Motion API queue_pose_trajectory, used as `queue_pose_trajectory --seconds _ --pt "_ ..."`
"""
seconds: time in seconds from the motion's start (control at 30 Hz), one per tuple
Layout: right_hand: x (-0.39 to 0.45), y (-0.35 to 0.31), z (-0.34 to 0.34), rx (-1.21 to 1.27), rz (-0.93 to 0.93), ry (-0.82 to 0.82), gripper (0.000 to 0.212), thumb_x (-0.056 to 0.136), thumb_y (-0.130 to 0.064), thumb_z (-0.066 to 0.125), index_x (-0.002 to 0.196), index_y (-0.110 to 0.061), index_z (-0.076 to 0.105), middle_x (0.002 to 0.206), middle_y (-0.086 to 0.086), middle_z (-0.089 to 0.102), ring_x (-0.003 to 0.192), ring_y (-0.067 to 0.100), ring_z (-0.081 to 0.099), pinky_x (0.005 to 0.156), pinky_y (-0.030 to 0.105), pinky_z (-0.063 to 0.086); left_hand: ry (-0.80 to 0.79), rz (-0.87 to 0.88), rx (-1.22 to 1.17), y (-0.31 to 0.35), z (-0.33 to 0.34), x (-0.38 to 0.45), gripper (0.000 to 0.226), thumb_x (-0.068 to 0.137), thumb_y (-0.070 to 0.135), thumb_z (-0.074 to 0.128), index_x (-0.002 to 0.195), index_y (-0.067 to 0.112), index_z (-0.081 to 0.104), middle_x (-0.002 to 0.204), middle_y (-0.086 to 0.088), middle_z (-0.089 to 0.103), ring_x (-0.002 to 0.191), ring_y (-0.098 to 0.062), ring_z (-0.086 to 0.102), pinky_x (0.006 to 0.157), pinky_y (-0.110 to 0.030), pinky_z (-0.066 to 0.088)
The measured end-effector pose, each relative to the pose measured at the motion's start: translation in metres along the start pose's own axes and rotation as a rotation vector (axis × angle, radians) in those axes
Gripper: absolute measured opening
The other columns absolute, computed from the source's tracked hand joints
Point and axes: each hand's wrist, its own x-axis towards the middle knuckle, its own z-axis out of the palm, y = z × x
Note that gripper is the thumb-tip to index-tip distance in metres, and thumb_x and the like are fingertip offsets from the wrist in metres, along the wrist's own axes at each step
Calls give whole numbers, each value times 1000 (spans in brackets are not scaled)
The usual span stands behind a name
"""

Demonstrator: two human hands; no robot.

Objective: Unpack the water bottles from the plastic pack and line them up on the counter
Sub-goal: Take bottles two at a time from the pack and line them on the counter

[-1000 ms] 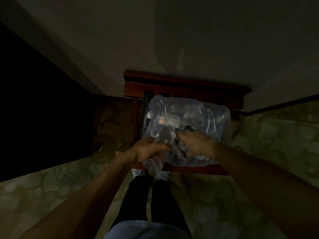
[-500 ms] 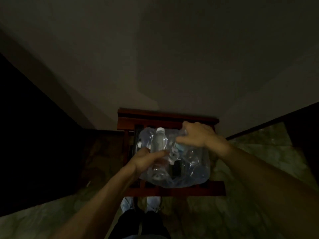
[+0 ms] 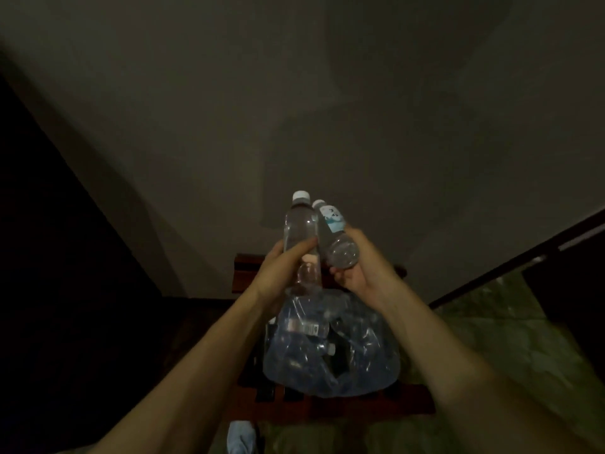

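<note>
The room is dim. The person stands over a dark red wooden desk point(image 3: 412, 406) with slats, set against a plain wall point(image 3: 360, 109), and holds a water bottle in each hand, both lifted clear of the desk and above the far edge of it.

The left hand point(image 3: 278, 276) has its fingers point(image 3: 302, 248) wrapped around the middle of the first bottle point(image 3: 299, 231), which stands almost upright with its white cap on top. The fingers are clamped on it, thumb across the front.

The right hand point(image 3: 363, 270) grips the second bottle point(image 3: 335, 239) low on its body. This one is tilted, its base turned toward the person and its cap pointing away, and a pale blue label shows near the neck. The fingers are closed around it from the right side. The two bottles touch, or very nearly, at their upper parts.

Below the hands the plastic pack point(image 3: 330, 348) lies on the middle of the desk, crumpled and loose, reaching the near edge. More bottles lie inside it, though how many is too murky to tell.

A mottled greenish floor point(image 3: 510, 348) spreads to the right of the desk. At the bottom edge a pale shoe point(image 3: 240, 437) shows.
</note>
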Motion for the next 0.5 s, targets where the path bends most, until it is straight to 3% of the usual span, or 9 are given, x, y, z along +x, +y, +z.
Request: queue_pose_trajectory --seconds 0.07,0.13,0.2,0.3,0.4,0.43,0.5 --pt "-13 3 11 117 -65 -59 45 93 -41 55 125 -8 58 97 13 70 65 17 65 54 27 50 -2 36 -61 12 3 -8 56 84 37 74 130 11 57 110 -15 75 98 -33 73 83 -43 60" --pt "-24 3 19 162 -135 -89 42 95 -34 56 129 -10 52 102 15 70 71 21 68 56 30 53 30 84 -66 24 2 -20 50 87 31 70 129 8 57 94 -9 77 78 -24 75 65 -33 60" --pt "-37 0 23 160 -209 -146 40 93 -28 60 129 -14 49 103 13 71 77 24 70 58 32 55 69 126 -60 36 0 -34 45 92 31 65 129 6 56 84 -7 73 65 -18 71 56 -28 58" --pt "-57 -5 27 110 -309 -246 39 90 -23 64 126 -18 51 111 13 69 90 25 72 65 34 57 101 192 -36 51 2 -59 47 99 45 51 122 6 61 93 -11 70 76 -24 70 66 -33 58" --pt "-83 -10 32 46 -418 -300 39 88 -16 67 124 -18 51 113 10 69 96 24 71 68 34 58 128 221 -117 65 7 -84 52 102 48 38 101 4 66 86 -14 66 74 -26 64 64 -31 55" --pt "-92 -12 33 27 -451 -315 40 87 -13 67 124 -16 50 113 11 69 96 25 71 69 34 59 148 229 -115 71 9 -93 52 102 47 38 100 4 67 89 -16 68 77 -29 65 66 -32 57" --pt "-108 -14 35 0 -501 -354 41 86 -6 67 123 -14 50 112 11 69 94 24 70 73 34 60 191 284 -29 78 13 -107 51 103 45 38 115 4 66 105 -19 73 92 -34 70 76 -39 59"
